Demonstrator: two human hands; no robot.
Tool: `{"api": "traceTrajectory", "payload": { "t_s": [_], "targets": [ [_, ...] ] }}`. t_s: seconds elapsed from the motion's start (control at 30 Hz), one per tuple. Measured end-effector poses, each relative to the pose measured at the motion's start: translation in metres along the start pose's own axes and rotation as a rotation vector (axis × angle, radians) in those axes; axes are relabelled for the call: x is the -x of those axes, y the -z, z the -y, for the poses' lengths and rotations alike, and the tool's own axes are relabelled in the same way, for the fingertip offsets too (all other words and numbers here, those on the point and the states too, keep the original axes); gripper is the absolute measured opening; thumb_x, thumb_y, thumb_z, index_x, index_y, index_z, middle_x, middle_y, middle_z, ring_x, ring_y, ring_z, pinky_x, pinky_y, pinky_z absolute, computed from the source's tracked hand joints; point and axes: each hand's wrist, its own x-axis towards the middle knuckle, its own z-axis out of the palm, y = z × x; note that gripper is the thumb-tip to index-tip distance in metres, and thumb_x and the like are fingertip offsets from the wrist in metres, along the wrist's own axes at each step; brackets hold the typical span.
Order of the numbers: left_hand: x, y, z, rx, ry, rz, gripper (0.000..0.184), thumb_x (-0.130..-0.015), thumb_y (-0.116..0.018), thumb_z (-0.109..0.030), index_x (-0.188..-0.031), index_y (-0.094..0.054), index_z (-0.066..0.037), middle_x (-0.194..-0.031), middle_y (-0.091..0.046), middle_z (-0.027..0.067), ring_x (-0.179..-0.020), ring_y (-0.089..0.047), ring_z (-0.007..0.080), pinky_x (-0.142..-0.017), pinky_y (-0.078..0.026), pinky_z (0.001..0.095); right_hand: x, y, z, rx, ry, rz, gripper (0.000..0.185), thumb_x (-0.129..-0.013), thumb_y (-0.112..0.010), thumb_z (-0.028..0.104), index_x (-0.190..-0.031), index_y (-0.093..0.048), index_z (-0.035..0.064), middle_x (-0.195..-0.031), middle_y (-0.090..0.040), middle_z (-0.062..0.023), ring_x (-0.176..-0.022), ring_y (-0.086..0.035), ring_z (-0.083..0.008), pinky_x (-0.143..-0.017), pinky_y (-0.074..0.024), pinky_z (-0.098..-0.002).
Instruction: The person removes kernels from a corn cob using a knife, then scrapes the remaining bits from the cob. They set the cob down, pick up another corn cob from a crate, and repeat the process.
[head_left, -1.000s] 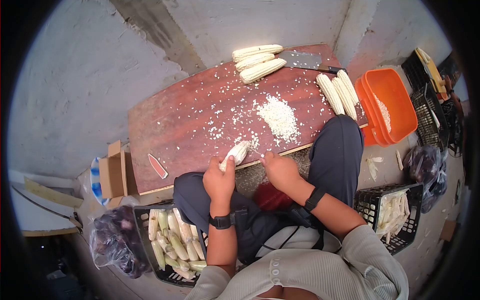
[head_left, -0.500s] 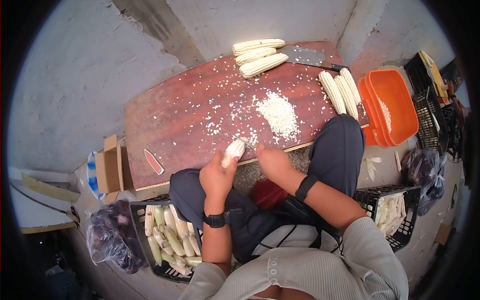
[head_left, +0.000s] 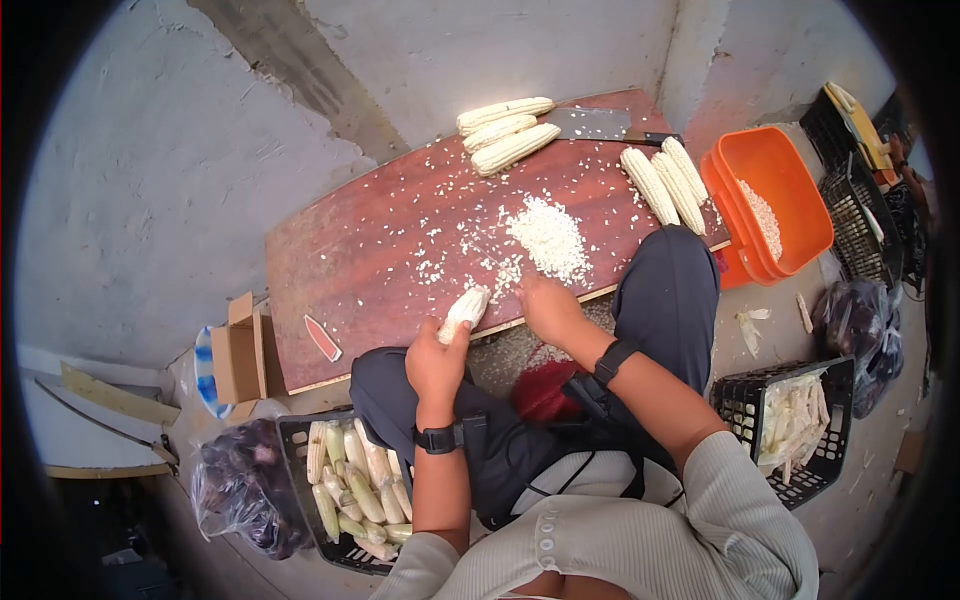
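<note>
Head view: left hand (head_left: 436, 360) clamps corn cob (head_left: 467, 308) low, long axis slanting forward-right; right hand (head_left: 553, 314) apart, just rightward, grip indeterminable.

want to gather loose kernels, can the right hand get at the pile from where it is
Probably yes: the right hand is just on the wearer's side of the pile, with nothing standing between, though it looks curled shut.

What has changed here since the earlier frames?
The right hand has moved forward, away from the body, toward the kernel pile; whether it grips anything is unclear. No grasp or release is visible. The left hand still holds its cob. The cleaver and bucket stay put.
</note>
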Motion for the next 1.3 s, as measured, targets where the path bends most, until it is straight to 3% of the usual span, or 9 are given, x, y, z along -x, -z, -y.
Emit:
{"api": "traceTrajectory", "payload": {
  "t_s": [0.2,0.4,0.5,0.7,0.8,0.9,1.0,1.1,1.3],
  "targets": [
    [0.0,-0.004,0.0,0.006,0.02,-0.039,0.041,-0.076,-0.068,-0.042,-0.089,-0.063,-0.004,-0.076,-0.065,0.0216,-0.074,-0.063,0.0397,-0.064,-0.049,0.0443,0.052,0.022,0.03,0.191,0.223,-0.08,0.018,-0.092,-0.048,0.02,-0.085,-0.051,0.0038,-0.065,-0.058,-0.0118,-0.058,-0.063,-0.0276,-0.05,-0.0499,-0.0379],
    [-0.003,0.002,0.0,0.011,0.024,0.061,0.042,-0.076,-0.07,-0.039,-0.096,-0.066,-0.002,-0.077,-0.065,0.0218,-0.076,-0.065,0.0369,-0.066,-0.049,0.0411,0.053,0.006,0.032,0.182,0.144,0.02,0.015,-0.091,-0.044,0.015,-0.084,-0.05,0.0027,-0.064,-0.059,-0.0126,-0.058,-0.063,-0.0296,-0.048,-0.0499,-0.0408],
    [-0.007,0.0,0.004,0.026,-0.028,0.06,0.041,-0.077,-0.068,-0.04,-0.094,-0.064,-0.002,-0.072,-0.064,0.0215,-0.071,-0.063,0.0391,-0.063,-0.048,0.0436,0.042,0.008,0.035,0.202,0.139,0.059,0.006,-0.084,-0.049,0.009,-0.084,-0.048,0.0031,-0.066,-0.059,-0.0121,-0.059,-0.063,-0.0272,-0.049,-0.05,-0.0375],
    [-0.013,0.001,0.005,-0.005,-0.062,0.088,0.041,-0.078,-0.066,-0.041,-0.092,-0.063,-0.003,-0.07,-0.063,0.0214,-0.069,-0.061,0.041,-0.061,-0.048,0.0458,0.02,-0.018,0.022,0.174,0.193,-0.007,0.012,-0.089,-0.045,0.012,-0.083,-0.049,0.0022,-0.064,-0.059,-0.0144,-0.058,-0.063,-0.0311,-0.048,-0.0501,-0.0416],
    [-0.016,-0.001,0.009,-0.018,-0.046,0.085,0.041,-0.078,-0.066,-0.042,-0.091,-0.063,-0.003,-0.07,-0.063,0.0214,-0.07,-0.061,0.0413,-0.061,-0.048,0.0458,0.008,-0.025,0.025,0.158,0.156,0.037,0.011,-0.086,-0.049,0.013,-0.085,-0.05,0.0016,-0.068,-0.062,-0.0162,-0.06,-0.063,-0.0323,-0.05,-0.0506,-0.0426],
    [-0.012,0.0,0.005,-0.026,-0.052,0.06,0.04,-0.078,-0.066,-0.042,-0.091,-0.063,-0.004,-0.072,-0.063,0.0213,-0.071,-0.062,0.041,-0.062,-0.048,0.0457,0.0,-0.017,0.026,0.032,0.027,0.201,0.016,-0.088,-0.051,0.016,-0.089,-0.051,0.0,-0.074,-0.063,-0.0206,-0.066,-0.063,-0.0375,-0.059,-0.0506,-0.0464],
    [-0.008,-0.002,0.002,0.005,-0.045,0.042,0.04,-0.078,-0.066,-0.042,-0.092,-0.063,-0.004,-0.074,-0.064,0.0211,-0.072,-0.063,0.0402,-0.063,-0.048,0.0455,0.0,-0.021,0.019,-0.221,0.014,0.124,0.022,-0.091,-0.05,0.02,-0.091,-0.053,-0.0019,-0.08,-0.063,-0.0248,-0.074,-0.061,-0.0424,-0.066,-0.0486,-0.0497],
    [-0.001,-0.004,0.001,0.008,0.011,0.035,0.041,-0.078,-0.066,-0.042,-0.092,-0.064,-0.003,-0.077,-0.065,0.0211,-0.075,-0.063,0.0395,-0.065,-0.049,0.045,-0.002,-0.026,0.017,-0.568,-0.154,0.192,0.027,-0.094,-0.045,0.022,-0.089,-0.054,-0.0025,-0.08,-0.062,-0.0259,-0.078,-0.059,-0.0443,-0.069,-0.047,-0.0504],
    [-0.001,-0.005,0.002,-0.008,0.091,0.031,0.045,-0.078,-0.065,-0.044,-0.092,-0.065,-0.001,-0.078,-0.065,0.023,-0.077,-0.064,0.0398,-0.068,-0.049,0.0451,0.027,0.003,0.026,-0.081,0.012,0.03,0.022,-0.09,-0.049,0.021,-0.086,-0.056,-0.0002,-0.078,-0.061,-0.0208,-0.077,-0.062,-0.038,-0.07,-0.049,-0.0456]
  ]
}}
